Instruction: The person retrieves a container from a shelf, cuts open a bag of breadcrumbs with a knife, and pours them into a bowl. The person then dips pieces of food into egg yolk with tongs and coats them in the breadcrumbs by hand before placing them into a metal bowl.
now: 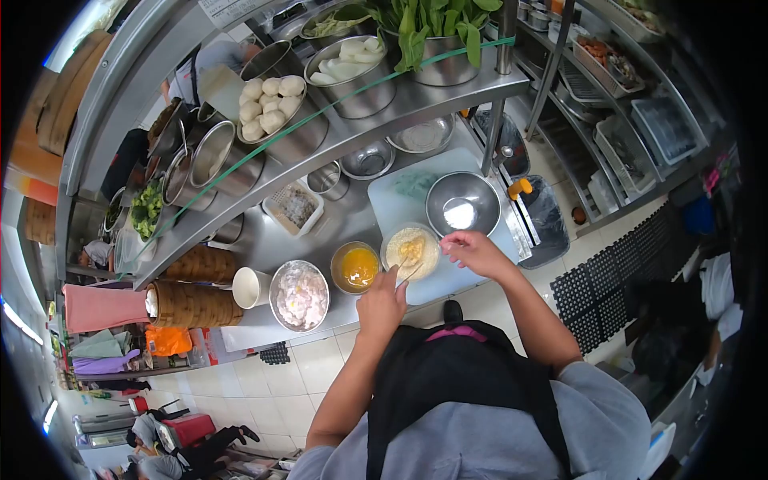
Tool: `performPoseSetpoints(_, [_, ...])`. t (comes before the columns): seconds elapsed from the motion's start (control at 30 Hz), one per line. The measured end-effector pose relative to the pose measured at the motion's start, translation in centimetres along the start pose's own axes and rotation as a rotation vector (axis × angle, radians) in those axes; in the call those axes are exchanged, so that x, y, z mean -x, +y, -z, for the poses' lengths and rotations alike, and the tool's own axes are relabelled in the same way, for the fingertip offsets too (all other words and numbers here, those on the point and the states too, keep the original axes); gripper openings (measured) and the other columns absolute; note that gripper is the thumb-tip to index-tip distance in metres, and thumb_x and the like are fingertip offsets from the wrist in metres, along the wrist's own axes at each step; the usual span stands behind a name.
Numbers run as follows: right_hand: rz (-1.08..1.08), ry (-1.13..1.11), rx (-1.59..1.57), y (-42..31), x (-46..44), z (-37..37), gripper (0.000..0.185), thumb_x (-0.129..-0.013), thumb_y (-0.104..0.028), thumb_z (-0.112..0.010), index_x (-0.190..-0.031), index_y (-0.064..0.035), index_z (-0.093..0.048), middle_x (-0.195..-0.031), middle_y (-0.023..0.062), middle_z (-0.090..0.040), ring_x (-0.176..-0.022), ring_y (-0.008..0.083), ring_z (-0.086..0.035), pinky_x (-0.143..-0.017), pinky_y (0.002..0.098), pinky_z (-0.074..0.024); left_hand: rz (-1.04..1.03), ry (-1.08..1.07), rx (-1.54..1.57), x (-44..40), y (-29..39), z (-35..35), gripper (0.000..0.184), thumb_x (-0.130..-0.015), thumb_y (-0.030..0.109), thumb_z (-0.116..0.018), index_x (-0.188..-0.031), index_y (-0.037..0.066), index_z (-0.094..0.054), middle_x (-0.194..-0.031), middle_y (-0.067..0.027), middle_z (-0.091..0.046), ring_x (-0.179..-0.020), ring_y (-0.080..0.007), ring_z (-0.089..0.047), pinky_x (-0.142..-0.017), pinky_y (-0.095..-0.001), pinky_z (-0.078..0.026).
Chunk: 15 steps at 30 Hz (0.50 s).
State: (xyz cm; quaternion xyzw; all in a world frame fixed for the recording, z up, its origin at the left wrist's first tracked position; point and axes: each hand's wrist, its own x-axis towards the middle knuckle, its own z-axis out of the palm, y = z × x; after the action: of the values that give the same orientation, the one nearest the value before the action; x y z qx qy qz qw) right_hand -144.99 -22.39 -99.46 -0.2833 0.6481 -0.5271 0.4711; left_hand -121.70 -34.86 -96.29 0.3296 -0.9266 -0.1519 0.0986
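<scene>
A lumpy yellow coated piece (410,249) lies on the pale crumbs (430,262) that fill a round bowl (384,254), and thin, pale wooden chopsticks (413,272) reach in from its near side. The left hand (382,302) is curled closed around these sticks at the bowl's near left edge. The right hand (478,254) hangs just right of the bowl, thumb and fingers drawn close together; at this size I cannot tell whether they pinch anything. Beyond that hand, a wide, shiny steel bowl (446,192) rests on a pale, translucent cutting board (390,216). Just left of the crumbs stands a small steel bowl of orange-yellow liquid (357,266), then a larger steel bowl of pinkish-white floury chunks (300,294), then a white, round cup (250,288). Farther left are round, brown bamboo steamers (192,304). Above the counter, a long steel shelf (352,140) carries a deep steel pot of white, ball-shaped pieces (272,104).
</scene>
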Motion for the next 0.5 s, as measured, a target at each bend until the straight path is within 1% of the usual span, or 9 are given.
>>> performPoseSetpoints(0.1, [0.201,0.047,0.326,-0.2,-1.0,-1.4,0.032,-0.092,-0.024,-0.067,-0.114,0.0000,-0.068,-0.100,0.0125,-0.072,-0.083,0.0226,-0.069,-0.076,0.0347,-0.0554,0.000,0.037,0.060,0.6,0.2,1.3,0.040,-0.090,0.026,-0.072,-0.126,0.008,-0.066,-0.092,-0.0133,-0.068,-0.079,-0.0321,-0.069,-0.070,-0.0436,-0.055])
performPoseSetpoints(0.13, [0.204,0.039,0.330,-0.8,-1.4,-2.0,0.032,-0.092,-0.024,-0.067,-0.114,0.0000,-0.068,-0.100,0.0125,-0.072,-0.083,0.0226,-0.069,-0.076,0.0347,-0.0554,0.017,0.024,0.099,0.6,0.1,1.8,0.039,-0.090,0.026,-0.072,-0.124,0.007,-0.067,-0.090,-0.0137,-0.068,-0.078,-0.0316,-0.069,-0.070,-0.0430,-0.055])
performPoseSetpoints(0.2, [0.198,0.069,0.502,-2.0,-2.0,-3.3,0.035,-0.090,-0.022,-0.067,-0.116,0.0011,-0.067,-0.105,0.0204,-0.071,-0.092,0.0360,-0.070,-0.085,0.0419,-0.0546,0.026,0.018,0.154,0.6,-0.4,2.1,0.039,-0.091,0.025,-0.071,-0.125,0.007,-0.066,-0.092,-0.0144,-0.068,-0.080,-0.0330,-0.069,-0.070,-0.0434,-0.055])
performPoseSetpoints(0.23, [0.206,0.057,0.504,-1.9,-2.4,-3.6,0.035,-0.090,-0.022,-0.067,-0.116,0.0011,-0.067,-0.105,0.0204,-0.071,-0.092,0.0360,-0.070,-0.085,0.0419,-0.0546,0.026,0.009,0.207,0.6,-0.8,2.4,0.039,-0.091,0.024,-0.071,-0.126,0.006,-0.066,-0.094,-0.0152,-0.068,-0.081,-0.0344,-0.069,-0.070,-0.0438,-0.055])
performPoseSetpoints(0.3, [0.283,0.156,0.725,-1.1,-4.2,-5.0,0.038,-0.088,-0.021,-0.067,-0.118,0.0013,-0.066,-0.110,0.0232,-0.070,-0.103,0.0435,-0.066,-0.092,0.0469,-0.0523,0.093,0.093,0.252,0.8,-3.0,3.5,0.039,-0.092,0.022,-0.070,-0.126,0.005,-0.066,-0.096,-0.0166,-0.069,-0.081,-0.0343,-0.069,-0.071,-0.0429,-0.055])
performPoseSetpoints(0.33, [0.262,0.096,0.799,-0.9,-5.1,-5.3,0.049,-0.086,-0.025,-0.070,-0.124,0.0043,-0.061,-0.110,0.0253,-0.069,-0.107,0.0437,-0.065,-0.096,0.0489,-0.0507,0.147,0.168,0.303,1.3,-4.7,4.1,0.038,-0.092,0.021,-0.070,-0.126,0.003,-0.066,-0.098,-0.0181,-0.070,-0.082,-0.0341,-0.070,-0.073,-0.0420,-0.055])
performPoseSetpoints(0.37, [0.283,0.068,0.796,-0.6,-5.7,-5.7,0.049,-0.086,-0.025,-0.070,-0.124,0.0043,-0.061,-0.110,0.0253,-0.069,-0.107,0.0437,-0.065,-0.096,0.0489,-0.0507,0.171,0.188,0.288,1.9,-6.8,4.5,0.038,-0.092,0.021,-0.070,-0.126,0.003,-0.066,-0.098,-0.0181,-0.070,-0.082,-0.0341,-0.070,-0.073,-0.0420,-0.055])
performPoseSetpoints(0.43, [0.086,0.024,0.941,-1.5,-5.8,-6.4,0.061,-0.084,-0.028,-0.071,-0.130,0.0072,-0.054,-0.111,0.0283,-0.068,-0.109,0.0430,-0.065,-0.096,0.0482,-0.0512,0.289,0.435,0.233,3.8,-11.7,4.7,0.038,-0.093,0.019,-0.069,-0.126,0.001,-0.066,-0.103,-0.0207,-0.071,-0.083,-0.0332,-0.070,-0.073,-0.0412,-0.055])
performPoseSetpoints(0.5, [0.063,0.001,0.966,-1.0,-6.7,-7.0,0.066,-0.082,-0.028,-0.070,-0.133,0.0088,-0.050,-0.111,0.0302,-0.068,-0.109,0.0417,-0.065,-0.097,0.0475,-0.0517,0.562,0.416,0.233,6.1,-15.2,5.2,0.033,-0.094,0.016,-0.068,-0.123,0.001,-0.067,-0.102,-0.0221,-0.073,-0.085,-0.0350,-0.072,-0.075,-0.0409,-0.056])
